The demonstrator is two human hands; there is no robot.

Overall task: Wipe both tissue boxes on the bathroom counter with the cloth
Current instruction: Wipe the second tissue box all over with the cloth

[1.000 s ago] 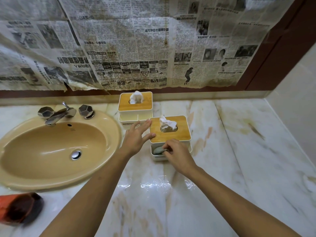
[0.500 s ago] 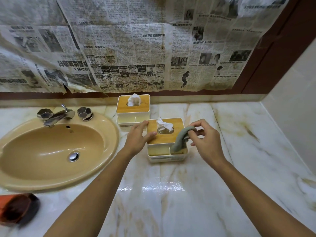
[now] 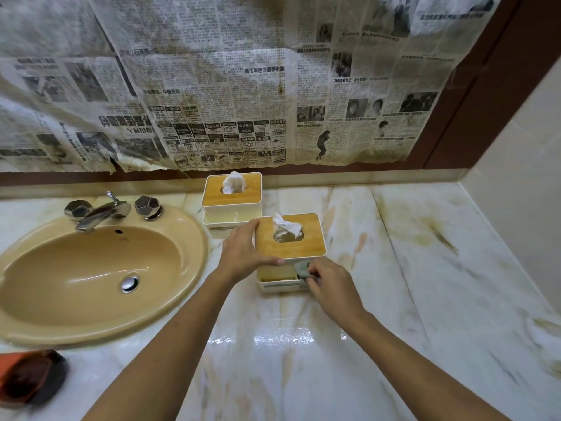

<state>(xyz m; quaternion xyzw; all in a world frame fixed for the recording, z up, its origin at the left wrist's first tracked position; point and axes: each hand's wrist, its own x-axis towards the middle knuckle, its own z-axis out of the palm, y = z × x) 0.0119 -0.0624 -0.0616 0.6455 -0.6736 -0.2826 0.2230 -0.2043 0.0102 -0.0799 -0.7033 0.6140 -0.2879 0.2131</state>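
Note:
Two white tissue boxes with wooden lids stand on the marble counter. The near tissue box has a tissue sticking up from its slot. My left hand grips its left side, thumb along the front edge of the lid. My right hand presses a grey cloth against the box's front tray, at the right part. The far tissue box stands behind it, near the wall, untouched.
A tan sink with a chrome faucet lies left of the boxes. A dark red object sits at the counter's front left. Stained newspaper covers the mirror behind. A wall bounds the right side.
My right hand came down from the box's right side, where the cloth hung over the lid edge, to the front tray. My left hand stayed on the box.

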